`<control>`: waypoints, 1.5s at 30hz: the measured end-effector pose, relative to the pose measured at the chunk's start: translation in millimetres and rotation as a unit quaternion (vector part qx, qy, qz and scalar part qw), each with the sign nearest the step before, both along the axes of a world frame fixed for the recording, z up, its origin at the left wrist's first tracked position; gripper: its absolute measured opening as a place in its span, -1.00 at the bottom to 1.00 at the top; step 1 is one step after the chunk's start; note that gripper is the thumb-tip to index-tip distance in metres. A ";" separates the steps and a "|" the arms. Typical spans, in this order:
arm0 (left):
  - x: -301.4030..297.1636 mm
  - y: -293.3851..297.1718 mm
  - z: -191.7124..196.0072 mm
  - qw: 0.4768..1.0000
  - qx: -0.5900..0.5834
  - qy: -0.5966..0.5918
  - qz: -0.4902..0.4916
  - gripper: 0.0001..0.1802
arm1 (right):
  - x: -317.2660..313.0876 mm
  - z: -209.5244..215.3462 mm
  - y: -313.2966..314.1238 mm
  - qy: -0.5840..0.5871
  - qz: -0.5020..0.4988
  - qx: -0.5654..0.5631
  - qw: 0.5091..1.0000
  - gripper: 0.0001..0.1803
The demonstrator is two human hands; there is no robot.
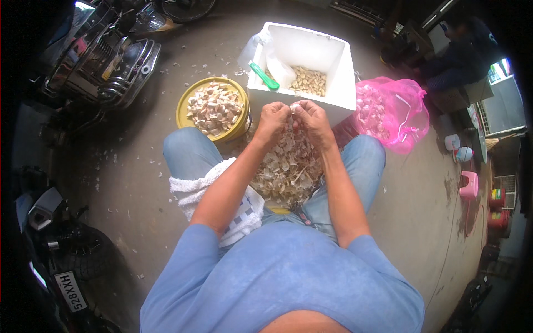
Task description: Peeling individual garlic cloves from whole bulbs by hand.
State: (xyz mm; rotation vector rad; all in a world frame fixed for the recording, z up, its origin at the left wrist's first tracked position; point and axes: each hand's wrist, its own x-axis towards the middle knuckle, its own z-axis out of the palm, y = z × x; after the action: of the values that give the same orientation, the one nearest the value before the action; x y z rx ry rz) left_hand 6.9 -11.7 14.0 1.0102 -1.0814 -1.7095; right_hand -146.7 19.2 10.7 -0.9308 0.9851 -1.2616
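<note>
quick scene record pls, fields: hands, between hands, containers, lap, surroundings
left hand: left hand raised over the lap, fingertips pinched, meeting the right
right hand: right hand pinched against the left
between hands: small pale piece, looks like a garlic clove; too small to be sure
containers: white foam box with peeled cloves and a green-handled tool; yellow tub of cloves; pink bag
lap: pile of papery skins; white towel on the left thigh
surroundings: concrete floor, motorbike

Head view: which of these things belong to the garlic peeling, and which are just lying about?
In use: left hand, right hand, white foam box, yellow bowl, pile of skins, pink bag.
Lying about: motorbike, pink stool, towel.
</note>
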 end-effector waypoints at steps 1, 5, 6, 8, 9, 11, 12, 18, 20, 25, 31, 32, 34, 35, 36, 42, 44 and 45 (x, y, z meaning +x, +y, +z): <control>-1.2 0.2 1.9 1.000 0.001 0.001 -0.002 -0.78 | -2.8 -6.5 -1.4 0.001 -0.002 0.001 1.000 -0.81; -1.2 -2.7 11.9 0.992 0.071 0.097 0.028 -0.79 | -2.7 -19.5 -2.9 -0.010 0.017 0.027 0.999 -0.74; 0.7 -4.9 11.0 0.986 0.083 0.138 0.049 -0.78 | 0.9 -18.5 -2.5 -0.026 0.013 0.048 0.998 -0.74; 10.1 -12.1 6.2 0.995 0.056 0.069 0.036 -0.78 | 2.9 -14.4 -0.5 -0.045 0.013 0.053 0.998 -0.72; 13.4 -16.0 1.6 0.999 0.029 0.000 0.020 -0.77 | 3.2 -11.3 0.0 -0.063 0.010 0.056 0.996 -0.71; 17.1 -21.6 -13.5 0.989 -0.077 -0.123 0.033 -0.78 | 1.9 -12.8 -1.3 -0.097 0.007 0.043 0.994 -0.69; 16.3 -21.2 -11.8 0.953 -0.179 -0.243 0.040 -0.78 | -0.9 -12.9 -1.1 -0.130 -0.002 0.033 0.991 -0.66; 4.0 -7.0 5.5 0.945 -0.266 -0.188 -0.008 -0.71 | -10.3 -16.7 -0.3 -0.116 -0.032 0.075 0.990 -0.59; 0.7 1.0 16.7 0.946 -0.251 -0.201 -0.029 -0.72 | -13.9 -18.8 -0.1 -0.107 -0.037 0.059 0.992 -0.58; -2.2 1.3 11.3 0.971 -0.198 -0.117 -0.066 -0.74 | -10.0 -6.5 2.3 -0.100 -0.025 0.026 0.994 -0.57; -5.1 4.8 19.1 0.984 -0.130 -0.125 -0.015 -0.69 | -4.7 11.1 7.1 -0.076 0.004 0.002 0.997 -0.66; -5.0 4.6 19.1 0.981 -0.134 -0.140 -0.009 -0.68 | -4.0 13.5 7.8 -0.060 0.006 0.004 0.998 -0.68; -4.9 3.0 14.2 0.978 -0.140 -0.155 -0.004 -0.66 | -5.2 13.7 7.7 -0.044 0.008 0.005 0.999 -0.70; -4.3 1.7 11.8 0.974 -0.151 -0.170 -0.006 -0.64 | -6.4 12.4 6.9 -0.029 0.010 0.000 1.000 -0.71; -4.6 2.2 14.2 0.969 -0.162 -0.184 -0.010 -0.62 | -7.8 11.2 6.6 -0.013 0.011 -0.003 1.000 -0.71; -5.2 5.6 23.1 0.968 -0.160 -0.188 -0.039 -0.57 | -8.3 8.2 5.5 0.075 0.007 -0.024 0.997 -0.74; -5.6 5.3 17.4 0.971 -0.157 -0.178 -0.035 -0.57 | -6.6 9.7 5.9 0.038 0.002 -0.024 0.999 -0.76; -6.9 6.3 16.2 0.973 -0.155 -0.168 -0.034 -0.58 | -6.4 9.8 7.2 0.002 -0.005 -0.024 1.000 -0.78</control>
State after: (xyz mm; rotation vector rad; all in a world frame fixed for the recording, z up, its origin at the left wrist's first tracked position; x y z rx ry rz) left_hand 0.1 -5.4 30.2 1.0900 -1.5621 -1.3920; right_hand -153.0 26.4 20.4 -0.9662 0.9665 -1.2966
